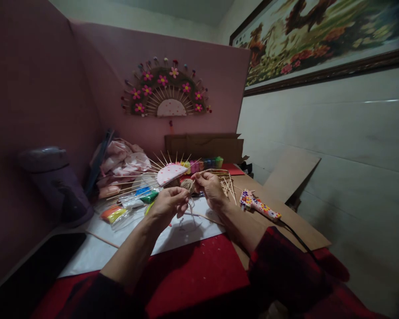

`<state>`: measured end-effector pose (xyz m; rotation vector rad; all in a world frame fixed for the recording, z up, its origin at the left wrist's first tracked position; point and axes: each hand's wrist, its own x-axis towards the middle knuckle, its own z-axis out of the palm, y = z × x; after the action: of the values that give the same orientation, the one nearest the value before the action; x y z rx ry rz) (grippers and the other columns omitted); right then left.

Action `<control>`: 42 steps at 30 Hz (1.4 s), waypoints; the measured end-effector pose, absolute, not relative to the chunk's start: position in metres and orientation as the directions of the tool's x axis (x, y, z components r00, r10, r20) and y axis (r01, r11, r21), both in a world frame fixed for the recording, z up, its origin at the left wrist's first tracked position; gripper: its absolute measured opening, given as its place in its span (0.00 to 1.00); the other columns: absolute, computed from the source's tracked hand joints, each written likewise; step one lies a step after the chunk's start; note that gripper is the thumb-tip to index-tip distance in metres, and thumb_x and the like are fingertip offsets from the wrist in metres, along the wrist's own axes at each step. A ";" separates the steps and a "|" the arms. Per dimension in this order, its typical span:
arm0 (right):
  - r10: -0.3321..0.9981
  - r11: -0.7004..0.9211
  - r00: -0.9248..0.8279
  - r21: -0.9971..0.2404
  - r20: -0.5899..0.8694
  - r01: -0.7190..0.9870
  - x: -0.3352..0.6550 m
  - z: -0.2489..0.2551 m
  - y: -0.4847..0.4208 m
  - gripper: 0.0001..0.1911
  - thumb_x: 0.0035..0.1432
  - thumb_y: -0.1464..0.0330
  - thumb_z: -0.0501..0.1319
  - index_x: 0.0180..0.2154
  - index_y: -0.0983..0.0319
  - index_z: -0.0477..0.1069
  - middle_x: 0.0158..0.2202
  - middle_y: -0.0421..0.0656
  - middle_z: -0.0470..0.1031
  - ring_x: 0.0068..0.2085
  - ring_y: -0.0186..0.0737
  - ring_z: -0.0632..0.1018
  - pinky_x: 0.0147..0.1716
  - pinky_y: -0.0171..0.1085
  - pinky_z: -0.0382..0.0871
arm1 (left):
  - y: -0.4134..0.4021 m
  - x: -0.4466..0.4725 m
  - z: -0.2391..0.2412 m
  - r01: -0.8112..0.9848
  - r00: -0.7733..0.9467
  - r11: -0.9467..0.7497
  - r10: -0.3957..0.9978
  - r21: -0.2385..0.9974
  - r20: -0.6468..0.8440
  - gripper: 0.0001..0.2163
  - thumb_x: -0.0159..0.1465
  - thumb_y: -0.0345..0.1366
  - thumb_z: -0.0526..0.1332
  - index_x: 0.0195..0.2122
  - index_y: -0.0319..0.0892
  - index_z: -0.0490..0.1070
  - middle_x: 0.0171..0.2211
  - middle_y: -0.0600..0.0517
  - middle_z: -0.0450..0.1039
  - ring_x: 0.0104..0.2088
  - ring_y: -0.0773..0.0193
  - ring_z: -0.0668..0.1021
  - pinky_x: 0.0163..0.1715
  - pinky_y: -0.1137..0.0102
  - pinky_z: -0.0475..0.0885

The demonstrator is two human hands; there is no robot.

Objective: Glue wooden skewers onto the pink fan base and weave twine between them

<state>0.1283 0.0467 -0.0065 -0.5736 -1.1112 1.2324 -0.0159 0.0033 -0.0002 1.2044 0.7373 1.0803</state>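
Over the white sheet, my left hand pinches a thin strand of jute twine, whose loose end hangs below the fingers. Close by on its right, my right hand is closed in a pinch on the twine too, thumb against forefinger. A small ball of twine shows in the gap between both hands, partly covered by fingers. Just behind them lies a half-round white piece with pink dots, thin wooden sticks fanning out from its edge.
A flower-patterned glue gun with a black cord rests on cardboard at right, near loose sticks. Bags of coloured clay, a purple tumbler and a dark phone-like slab are at left. A decorated fan hangs behind.
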 end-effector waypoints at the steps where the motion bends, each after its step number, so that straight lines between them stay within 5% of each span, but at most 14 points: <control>1: 0.934 0.292 -0.061 -0.851 0.351 -0.437 0.128 -0.007 0.047 0.18 0.42 0.57 0.70 0.25 0.66 0.73 0.16 0.35 0.66 0.17 0.26 0.63 0.18 0.30 0.55 | 0.004 -0.016 -0.001 -0.255 0.323 -0.018 0.941 0.967 0.103 0.15 0.47 0.41 0.71 0.21 0.36 0.68 0.14 0.55 0.66 0.12 0.74 0.65 0.10 0.78 0.56; 10: 0.958 0.258 -0.017 -0.887 0.286 -0.383 0.128 -0.010 0.051 0.22 0.39 0.53 0.70 0.26 0.66 0.72 0.18 0.38 0.69 0.16 0.26 0.64 0.12 0.29 0.53 | 0.002 -0.010 0.002 -0.184 0.117 -0.103 0.985 0.978 0.125 0.15 0.48 0.40 0.69 0.26 0.35 0.67 0.20 0.49 0.74 0.17 0.65 0.76 0.16 0.73 0.72; 19: 0.959 0.279 0.063 -0.886 0.276 -0.371 0.120 -0.015 0.048 0.22 0.39 0.52 0.69 0.23 0.63 0.68 0.16 0.35 0.66 0.15 0.26 0.64 0.12 0.29 0.56 | 0.001 -0.003 -0.007 -0.014 0.091 -0.248 0.964 0.969 0.248 0.13 0.53 0.43 0.63 0.27 0.42 0.59 0.15 0.58 0.68 0.12 0.65 0.73 0.09 0.72 0.69; 42: 0.956 0.281 0.030 -0.875 0.293 -0.394 0.123 -0.015 0.053 0.22 0.40 0.52 0.69 0.25 0.65 0.71 0.17 0.36 0.67 0.16 0.25 0.64 0.11 0.26 0.54 | 0.009 -0.011 -0.012 -0.212 0.165 -0.096 0.977 0.973 0.132 0.18 0.45 0.43 0.72 0.28 0.34 0.70 0.19 0.52 0.72 0.14 0.68 0.73 0.13 0.75 0.67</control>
<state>0.1235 0.0532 -0.0153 -0.6849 -1.0563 1.1771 -0.0111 0.0090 -0.0122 1.2181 0.8714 1.2476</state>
